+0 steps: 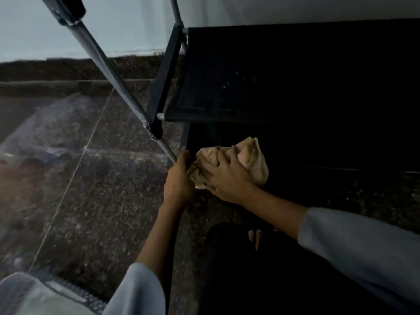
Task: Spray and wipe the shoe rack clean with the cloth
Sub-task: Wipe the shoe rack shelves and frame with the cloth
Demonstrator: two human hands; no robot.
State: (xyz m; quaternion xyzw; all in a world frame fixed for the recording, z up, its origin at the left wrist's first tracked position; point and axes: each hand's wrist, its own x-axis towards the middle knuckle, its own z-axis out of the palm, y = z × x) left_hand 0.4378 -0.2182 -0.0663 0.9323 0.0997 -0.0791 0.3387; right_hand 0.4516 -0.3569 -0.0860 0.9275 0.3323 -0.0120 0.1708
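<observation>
The shoe rack (250, 71) has grey metal poles and black fabric shelves, and it fills the upper right. Its lowest shelf (306, 151) lies dark beneath the upper one. A crumpled beige cloth (254, 155) rests on the left end of that lowest shelf. My right hand (227, 176) presses down on the cloth with fingers spread over it. My left hand (178, 178) grips the rack's front left pole (169, 151) near its foot, right beside the cloth. No spray bottle is in view.
The floor (91, 189) is dark speckled stone with a pale joint line running diagonally. A pale wall (68, 37) with a dark skirting stands behind. My bare toes (254, 235) and dark trouser leg are below the right arm. Blurred objects lie at the far left.
</observation>
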